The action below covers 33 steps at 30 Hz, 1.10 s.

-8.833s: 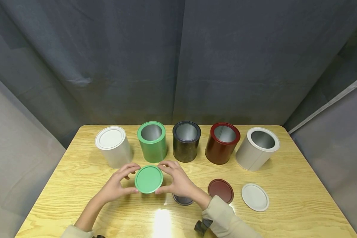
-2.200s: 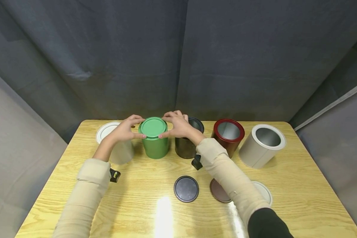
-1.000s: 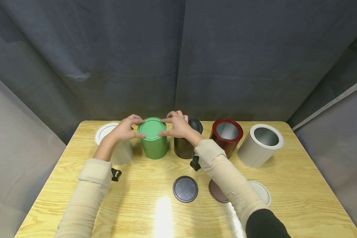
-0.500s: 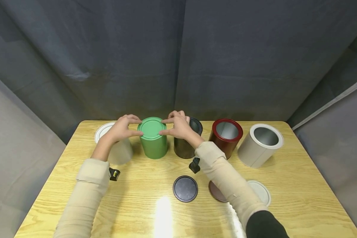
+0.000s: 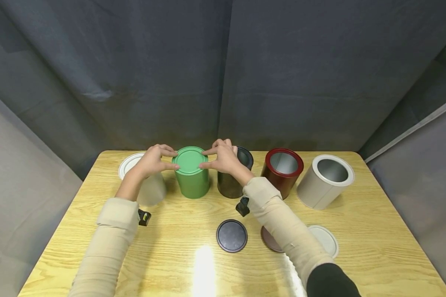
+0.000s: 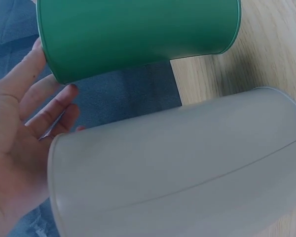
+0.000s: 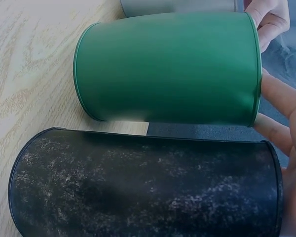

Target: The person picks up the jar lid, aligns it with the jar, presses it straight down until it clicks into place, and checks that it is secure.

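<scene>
While my left hand (image 5: 151, 161) and right hand (image 5: 223, 159) pinch the rim of the green lid (image 5: 188, 160) from either side, it sits on the green can (image 5: 191, 181), which stands on the bench (image 5: 375, 247) between the lidded white can (image 5: 148, 187) and the open black can (image 5: 232, 181). I judge the lid light, stiff and slick, so my grip belongs on its edge, fingertips opposed.

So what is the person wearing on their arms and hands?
Both arms wear long cream sleeves. The right sleeve gives way to black cloth near the shoulder. The left hand and right hand are bare. A small black device sits under each wrist.
</scene>
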Tool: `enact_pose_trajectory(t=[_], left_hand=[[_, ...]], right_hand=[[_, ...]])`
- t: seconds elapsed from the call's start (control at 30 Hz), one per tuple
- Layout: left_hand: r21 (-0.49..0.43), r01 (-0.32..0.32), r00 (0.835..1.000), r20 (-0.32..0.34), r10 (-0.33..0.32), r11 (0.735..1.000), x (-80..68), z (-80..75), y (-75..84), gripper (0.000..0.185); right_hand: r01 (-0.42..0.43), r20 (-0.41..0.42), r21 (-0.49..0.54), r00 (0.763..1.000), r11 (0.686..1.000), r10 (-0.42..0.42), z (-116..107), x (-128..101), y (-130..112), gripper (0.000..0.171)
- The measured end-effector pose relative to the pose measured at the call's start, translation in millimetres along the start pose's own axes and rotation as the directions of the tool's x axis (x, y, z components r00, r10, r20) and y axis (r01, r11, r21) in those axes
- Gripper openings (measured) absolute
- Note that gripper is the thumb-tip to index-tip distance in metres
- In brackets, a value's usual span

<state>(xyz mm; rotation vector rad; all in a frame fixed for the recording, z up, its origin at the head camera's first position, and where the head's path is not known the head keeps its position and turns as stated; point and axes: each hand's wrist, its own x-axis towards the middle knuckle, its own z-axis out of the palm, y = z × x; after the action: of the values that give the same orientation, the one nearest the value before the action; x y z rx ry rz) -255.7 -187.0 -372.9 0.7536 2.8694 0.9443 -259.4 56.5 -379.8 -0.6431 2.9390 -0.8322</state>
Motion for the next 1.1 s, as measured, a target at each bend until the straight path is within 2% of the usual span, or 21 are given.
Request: enact_pose_trajectory(t=[0.2, 0.37, 0.57, 0.93, 1.1], left_hand=[[0.037, -0.004, 1.0, 0.016, 0.003, 0.999, 0.3, -1.5, 3.9, 0.049], [0.06, -0.027, 0.999, 0.043, 0.024, 0.998, 4.1, -0.6, 5.1, 0.055], [0.028, 0.015, 0.997, 0.069, -0.017, 1.0, 5.0, 1.3, 6.2, 0.063], [0.053, 0.048, 0.994, 0.094, -0.052, 0.997, 8.9, 2.2, 9.5, 0.063], [0.06, 0.048, 0.995, 0.083, -0.053, 0.997, 5.8, 2.8, 8.8, 0.065]], right_hand=[[0.006, 0.026, -0.015, 1.0, 1.0, -0.006, -3.0, 1.0, -0.8, 0.049], [0.012, 0.049, -0.022, 0.999, 1.0, -0.011, -6.1, 3.0, -0.5, 0.057], [0.013, 0.072, -0.042, 0.997, 0.999, -0.01, -4.4, 4.2, 0.2, 0.065], [-0.027, 0.073, -0.065, 0.997, 0.997, 0.032, -3.6, 5.0, -3.5, 0.064], [-0.011, 0.063, -0.052, 0.998, 0.999, 0.014, -0.1, 2.8, -2.1, 0.064]])
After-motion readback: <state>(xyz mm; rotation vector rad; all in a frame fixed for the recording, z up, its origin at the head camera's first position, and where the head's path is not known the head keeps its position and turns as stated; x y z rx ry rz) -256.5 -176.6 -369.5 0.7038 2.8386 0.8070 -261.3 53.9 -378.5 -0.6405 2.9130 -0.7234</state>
